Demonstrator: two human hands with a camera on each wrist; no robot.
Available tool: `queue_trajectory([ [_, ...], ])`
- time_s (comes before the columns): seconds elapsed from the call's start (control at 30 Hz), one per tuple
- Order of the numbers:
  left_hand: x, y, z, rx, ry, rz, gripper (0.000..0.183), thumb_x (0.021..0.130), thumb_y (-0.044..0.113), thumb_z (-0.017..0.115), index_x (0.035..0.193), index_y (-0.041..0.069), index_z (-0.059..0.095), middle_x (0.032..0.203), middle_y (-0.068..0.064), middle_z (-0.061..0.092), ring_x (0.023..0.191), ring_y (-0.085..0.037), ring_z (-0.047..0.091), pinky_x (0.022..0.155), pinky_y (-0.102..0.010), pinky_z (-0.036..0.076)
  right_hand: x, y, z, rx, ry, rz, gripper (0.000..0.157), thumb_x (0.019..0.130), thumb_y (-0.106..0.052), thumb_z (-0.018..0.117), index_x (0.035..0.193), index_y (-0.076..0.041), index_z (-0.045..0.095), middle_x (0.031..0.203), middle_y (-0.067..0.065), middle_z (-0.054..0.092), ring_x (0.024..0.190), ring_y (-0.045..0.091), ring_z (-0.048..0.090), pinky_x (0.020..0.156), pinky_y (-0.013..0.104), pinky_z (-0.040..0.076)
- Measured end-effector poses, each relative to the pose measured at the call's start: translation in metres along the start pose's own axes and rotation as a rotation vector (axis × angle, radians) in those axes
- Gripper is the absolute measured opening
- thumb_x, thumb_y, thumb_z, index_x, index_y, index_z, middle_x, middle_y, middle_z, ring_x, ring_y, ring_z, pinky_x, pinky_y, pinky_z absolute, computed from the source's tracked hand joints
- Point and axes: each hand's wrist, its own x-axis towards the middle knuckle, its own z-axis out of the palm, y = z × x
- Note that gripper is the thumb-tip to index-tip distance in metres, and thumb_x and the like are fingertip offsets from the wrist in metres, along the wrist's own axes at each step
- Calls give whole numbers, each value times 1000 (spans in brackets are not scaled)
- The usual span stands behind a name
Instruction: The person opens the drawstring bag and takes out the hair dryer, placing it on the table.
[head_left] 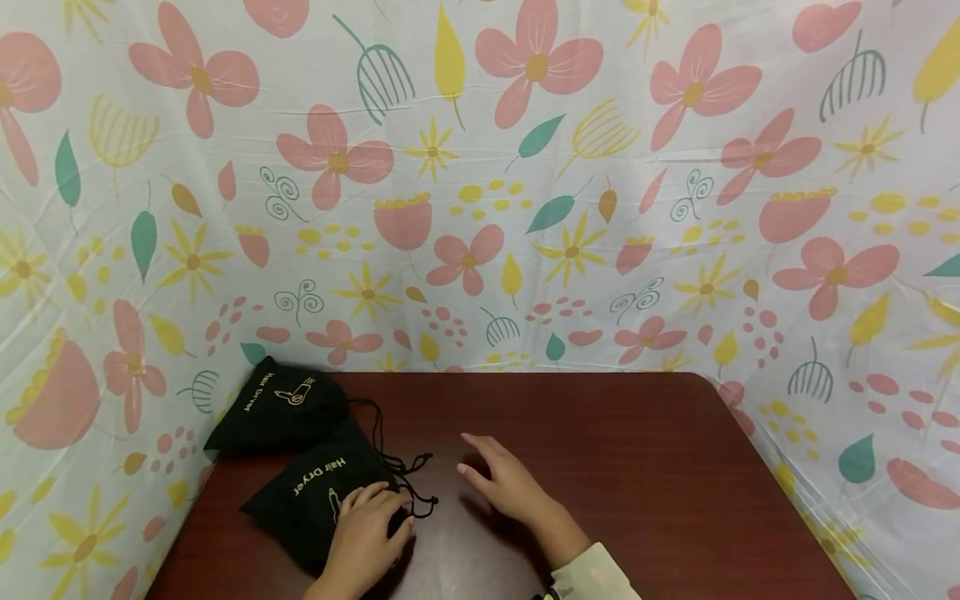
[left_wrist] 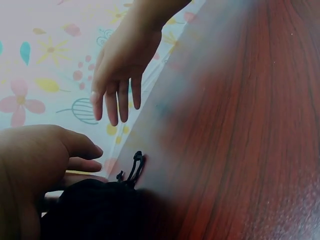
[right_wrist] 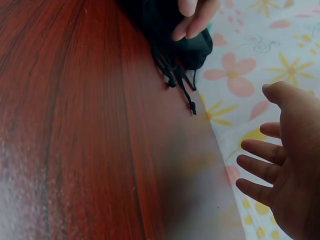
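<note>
Two black drawstring bags printed "Hair Dryer" in gold lie at the left of the table in the head view. The near bag [head_left: 318, 508] overlaps the lower edge of the far bag [head_left: 288, 408]. My left hand [head_left: 367, 533] rests on the near bag's right part, fingers spread loosely over it and hiding some of its picture. Dark cords with toggles [head_left: 420, 492] trail right from the bags. Apart from them, my right hand [head_left: 517, 492] hovers above the table with its fingers extended and holds nothing. The right wrist view shows this right hand [right_wrist: 280, 160] with its fingers spread.
A dark reddish-brown wooden table [head_left: 637, 483] spreads under both hands. Behind it and along its sides hangs a white cloth [head_left: 480, 183] with pink, yellow and green flowers and leaves. The far bag reaches the table's back left corner.
</note>
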Motion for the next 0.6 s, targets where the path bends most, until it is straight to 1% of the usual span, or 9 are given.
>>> queue_trajectory([
  [0.23, 0, 4, 3, -26, -17, 55, 28, 87, 40, 68, 111, 26, 71, 108, 9, 71, 121, -24, 55, 101, -58, 36, 3, -6, 3, 18, -38, 20, 55, 97, -59, 43, 147, -37, 35, 149, -5, 43, 134, 18, 47, 104, 47, 45],
  [0.37, 0, 7, 5, -30, -30, 83, 28, 88, 39, 67, 112, 27, 71, 109, 9, 71, 121, -24, 55, 101, -59, 36, 5, -9, 5, 18, -50, 6, 53, 97, -57, 43, 146, -37, 36, 145, -6, 46, 130, 18, 51, 101, 46, 47],
  [0.6, 1, 11, 7, -48, -53, 128, 26, 89, 38, 66, 113, 28, 70, 114, 7, 70, 121, -23, 55, 101, -60, 36, 8, -14, 9, -3, -65, -21, 56, 97, -59, 39, 146, -33, 38, 143, -5, 49, 124, 19, 56, 97, 44, 49],
])
